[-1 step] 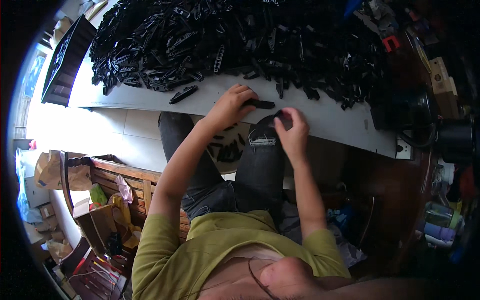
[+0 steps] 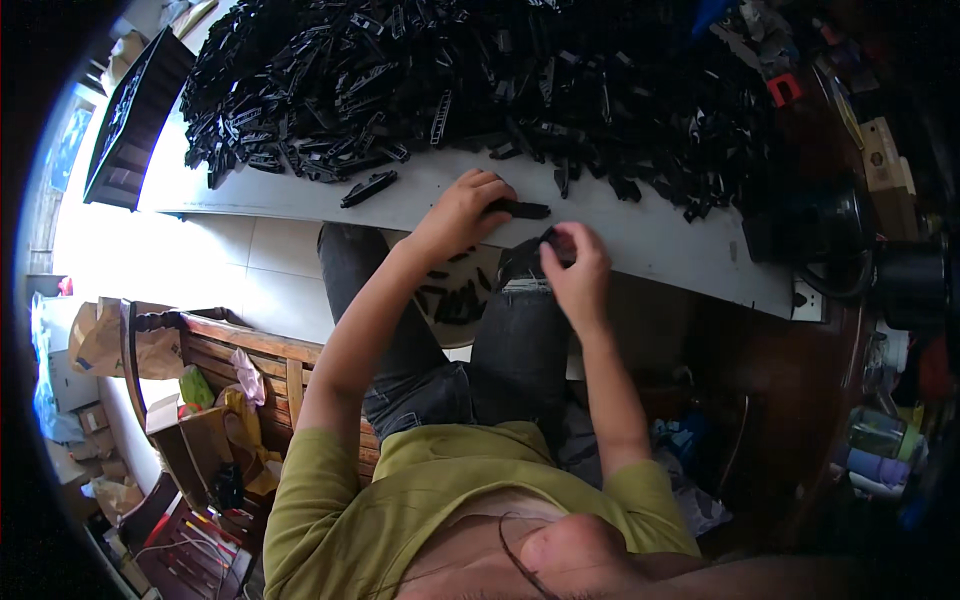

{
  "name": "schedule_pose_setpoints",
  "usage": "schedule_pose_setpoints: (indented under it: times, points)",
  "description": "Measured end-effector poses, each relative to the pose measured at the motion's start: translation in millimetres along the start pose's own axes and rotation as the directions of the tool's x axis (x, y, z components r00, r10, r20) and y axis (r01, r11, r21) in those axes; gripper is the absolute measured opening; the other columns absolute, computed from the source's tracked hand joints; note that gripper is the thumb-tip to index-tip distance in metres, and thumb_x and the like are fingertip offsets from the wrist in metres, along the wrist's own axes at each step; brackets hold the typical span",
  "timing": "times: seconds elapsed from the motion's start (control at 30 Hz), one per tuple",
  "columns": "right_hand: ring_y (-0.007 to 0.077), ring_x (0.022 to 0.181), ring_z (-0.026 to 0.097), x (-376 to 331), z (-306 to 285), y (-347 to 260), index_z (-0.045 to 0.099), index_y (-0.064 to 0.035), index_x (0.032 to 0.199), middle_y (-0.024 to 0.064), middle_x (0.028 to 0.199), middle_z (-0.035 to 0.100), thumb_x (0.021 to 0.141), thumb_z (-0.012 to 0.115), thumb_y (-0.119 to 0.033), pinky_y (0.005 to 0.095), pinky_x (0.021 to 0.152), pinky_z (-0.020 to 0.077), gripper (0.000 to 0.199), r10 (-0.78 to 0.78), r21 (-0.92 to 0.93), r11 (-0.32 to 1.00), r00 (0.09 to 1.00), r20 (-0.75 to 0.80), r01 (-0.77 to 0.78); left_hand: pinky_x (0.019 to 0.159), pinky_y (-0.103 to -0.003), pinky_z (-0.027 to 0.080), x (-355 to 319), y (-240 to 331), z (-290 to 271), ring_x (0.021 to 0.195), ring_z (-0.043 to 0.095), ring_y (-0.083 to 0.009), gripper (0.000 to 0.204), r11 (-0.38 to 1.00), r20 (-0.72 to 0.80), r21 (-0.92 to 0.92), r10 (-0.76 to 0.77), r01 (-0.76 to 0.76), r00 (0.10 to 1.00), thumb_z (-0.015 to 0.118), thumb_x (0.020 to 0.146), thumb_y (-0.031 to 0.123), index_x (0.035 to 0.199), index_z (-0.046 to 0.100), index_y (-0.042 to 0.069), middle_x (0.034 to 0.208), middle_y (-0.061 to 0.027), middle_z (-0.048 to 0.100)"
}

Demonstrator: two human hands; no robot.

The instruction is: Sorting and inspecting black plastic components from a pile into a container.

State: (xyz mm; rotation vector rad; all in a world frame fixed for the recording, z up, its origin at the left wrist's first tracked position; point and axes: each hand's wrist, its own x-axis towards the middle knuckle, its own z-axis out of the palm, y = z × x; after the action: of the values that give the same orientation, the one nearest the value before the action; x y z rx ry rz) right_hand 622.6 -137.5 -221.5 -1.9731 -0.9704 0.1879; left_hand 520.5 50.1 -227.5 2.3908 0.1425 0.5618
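My left hand (image 2: 468, 208) rests at the near edge of the white table (image 2: 400, 205), its fingers closed round a long black plastic part (image 2: 525, 209) that sticks out to the right. Just right of it and nearer to me is my right hand (image 2: 580, 268), thumb and fingers pinched on a small dark piece (image 2: 548, 236); its exact kind is too small to make out. The two hands are apart. A single black plastic part (image 2: 369, 189) lies on the table left of my left hand. Beyond the hands spreads a large heap of similar black plastic parts (image 2: 440, 90).
A black crate (image 2: 135, 125) stands at the far left of the table. Below the table edge, between my knees, a round container (image 2: 445, 335) holds several black parts. To the left is a wooden bench (image 2: 245, 338); at the right a black machine-like object (image 2: 905, 280) stands.
My right hand has shifted slightly left and down, with its fingertips closer together on the small dark piece. The left hand and its part stay in place.
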Motion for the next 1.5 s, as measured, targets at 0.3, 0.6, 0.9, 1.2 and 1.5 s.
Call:
schedule_pose_setpoints:
  times: [0.3, 0.6, 0.9, 1.2, 1.5]
  points:
    - [0.0295, 0.09, 0.059, 19, 6, 3, 0.064, -0.0007, 0.094, 0.0118, 0.095, 0.059, 0.068, 0.073, -0.001, 0.035, 0.079, 0.0481, 0.028, -0.297, -0.079, 0.953, 0.954, -0.05, 0.292, 0.083, -0.04, 0.047, -6, -3, -10, 0.095, 0.058, -0.0317, 0.024, 0.991, 0.044, -0.135, -0.014, 0.02, 0.999, 0.073, 0.07, 0.004, 0.093, 0.065, 0.004, 0.098, -0.0113, 0.064]
    - [0.027, 0.077, 0.059, 37, -6, -5, 0.069, 0.001, 0.086, 0.0097, 0.076, 0.06, 0.064, 0.077, -0.004, 0.0347, 0.07, 0.0474, 0.024, -0.225, -0.119, 0.958, 0.943, 0.247, 0.26, 0.082, -0.038, 0.05, 0, -6, -12, 0.094, 0.062, -0.0301, 0.025, 0.962, 0.084, -0.266, -0.041, 0.062, 0.996, 0.074, 0.067, 0.001, 0.092, 0.069, 0.003, 0.096, -0.0119, 0.066]
    - [0.0273, 0.098, 0.059, 51, -49, 48, 0.065, -0.0048, 0.107, 0.0087, 0.111, 0.06, 0.087, 0.061, -0.006, 0.0363, 0.08, 0.0495, 0.02, -0.204, -0.328, 0.935, 0.963, -0.178, 0.137, 0.076, -0.039, 0.051, -2, -3, -13, 0.089, 0.063, -0.0299, 0.024, 0.964, 0.137, -0.265, 0.022, 0.015, 0.99, 0.069, 0.075, 0.005, 0.099, 0.067, 0.004, 0.098, -0.0126, 0.065]
    - [0.0238, 0.096, 0.06, 56, -48, 69, 0.062, -0.0087, 0.116, 0.0071, 0.106, 0.062, 0.088, 0.06, -0.007, 0.0343, 0.082, 0.0487, 0.028, -0.291, -0.484, 0.852, 0.949, -0.12, 0.2, 0.073, -0.037, 0.05, 66, 27, 34, 0.09, 0.057, -0.0245, 0.024, 0.821, 0.16, 0.521, 0.174, -0.233, 0.972, 0.062, 0.074, 0.008, 0.098, 0.063, 0.009, 0.101, -0.0049, 0.054]
    - [0.0086, 0.065, 0.052, 23, -40, 43, 0.053, -0.0033, 0.13, 0.0047, 0.086, 0.062, 0.098, 0.051, -0.015, 0.0235, 0.055, 0.0423, 0.034, 0.433, 0.75, 0.574, 0.899, 0.063, -0.329, 0.075, -0.035, 0.052, 23, 27, 23, 0.088, 0.063, -0.0256, 0.028, 0.99, -0.102, 0.02, 0.138, -0.137, 0.985, 0.071, 0.076, 0.005, 0.1, 0.057, 0.004, 0.104, -0.0083, 0.063]
